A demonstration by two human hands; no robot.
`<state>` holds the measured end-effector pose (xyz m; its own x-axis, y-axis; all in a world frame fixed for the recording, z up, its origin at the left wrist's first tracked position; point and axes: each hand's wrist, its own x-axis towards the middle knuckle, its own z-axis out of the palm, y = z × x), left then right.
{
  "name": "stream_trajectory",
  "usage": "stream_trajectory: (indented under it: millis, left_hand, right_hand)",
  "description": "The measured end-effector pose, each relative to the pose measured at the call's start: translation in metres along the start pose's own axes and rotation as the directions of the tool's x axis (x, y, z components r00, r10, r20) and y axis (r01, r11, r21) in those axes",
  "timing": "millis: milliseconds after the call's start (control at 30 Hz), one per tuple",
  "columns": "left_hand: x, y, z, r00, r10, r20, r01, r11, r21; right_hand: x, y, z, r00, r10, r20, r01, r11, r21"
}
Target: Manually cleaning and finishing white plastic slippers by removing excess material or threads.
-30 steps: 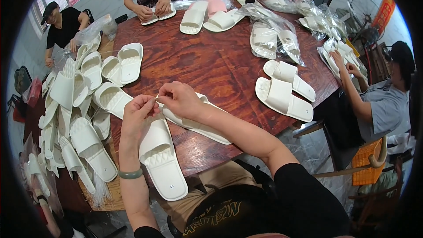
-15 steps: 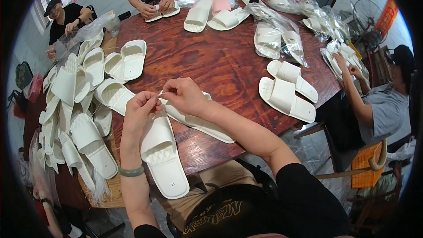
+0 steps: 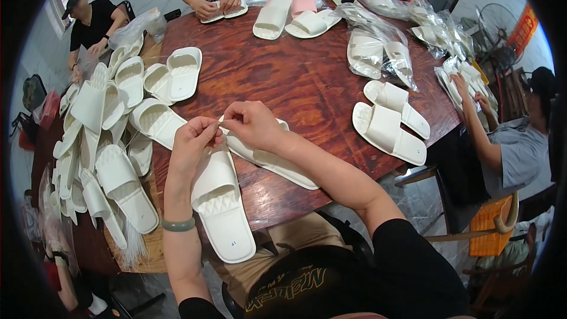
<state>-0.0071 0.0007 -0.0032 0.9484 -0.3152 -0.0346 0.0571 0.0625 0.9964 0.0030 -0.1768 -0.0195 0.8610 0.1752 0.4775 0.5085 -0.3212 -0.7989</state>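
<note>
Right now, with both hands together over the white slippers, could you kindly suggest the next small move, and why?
Perhaps ease the right hand slightly away from the left hand: both pinch close together by the toe ends of two white slide slippers, and anything between them is too small to make out.

Reddish-brown wooden table point(image 3: 277, 77) | near edge: 2 splayed slippers point(image 3: 215, 174) | right: 2 white slippers point(image 3: 384, 124) | beyond: plastic-bagged slippers point(image 3: 364, 53)

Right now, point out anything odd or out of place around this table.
The slipper nearest the left hand juts past the near edge of the table, its heel unsupported there. Far across, a pink item, seemingly a slipper, stands out among white ones. I see no spill or obvious damage.
</note>
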Motion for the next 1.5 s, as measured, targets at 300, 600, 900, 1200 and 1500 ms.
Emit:
stream_trajectory:
  millis: [300,600,900,1200,1500]
  left_hand:
    - [0.010,-0.004,-0.003,0.997,0.076,0.035,-0.075,0.997,-0.022]
    - [0.003,-0.007,-0.009,0.999,0.043,0.017,-0.044,0.997,0.066]
    - [0.007,-0.006,-0.003,0.996,0.073,0.049,-0.076,0.995,0.064]
    - [0.005,-0.003,-0.011,0.994,0.108,0.017,-0.108,0.994,0.027]
    - [-0.001,0.001,-0.005,0.999,0.050,0.022,-0.050,0.999,0.001]
  right_hand:
    - [0.009,0.008,-0.006,0.999,-0.008,0.043,0.007,1.000,0.027]
    - [0.004,-0.001,-0.005,0.976,0.164,0.142,-0.167,0.986,0.012]
    - [0.002,-0.002,-0.014,0.967,0.183,0.176,-0.197,0.978,0.065]
    - [0.005,-0.017,-0.008,0.954,0.232,0.189,-0.256,0.960,0.116]
    - [0.003,-0.013,-0.008,0.965,0.202,0.167,-0.225,0.965,0.132]
